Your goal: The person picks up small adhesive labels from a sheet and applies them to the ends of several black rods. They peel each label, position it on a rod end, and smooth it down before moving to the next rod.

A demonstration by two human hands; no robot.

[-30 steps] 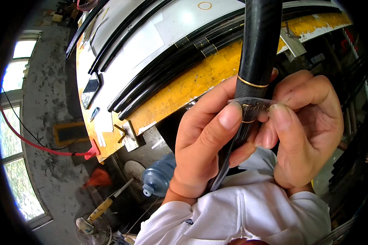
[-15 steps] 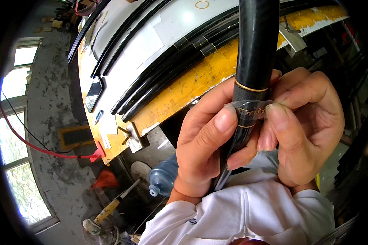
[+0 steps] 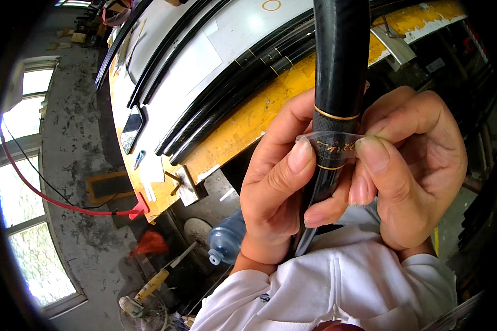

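A: What's in the hands?
B: A fat black rod and a bit of clear film. The film goes across the front of the rod, over some gold marks.
A: What's the left hand doing?
B: It's on the left side of the rod, curled around it. Its thumb is on the film's left end.
A: And the right hand?
B: It's just right of the rod. Its thumb and a finger pinch the film's right end.
A: Is the film flat on the rod?
B: I can't tell. It's see-through and shiny.
A: What else is on the rod?
B: Two thin gold rings go around it.
A: What's near the rod?
B: The desk is behind it. Black poles lie to the left of the rod, and a phone is farther left.
A: And lower down?
B: A blue bottle is down and left of the rod. A fan is farther that way. The white shirt is just below the rod.
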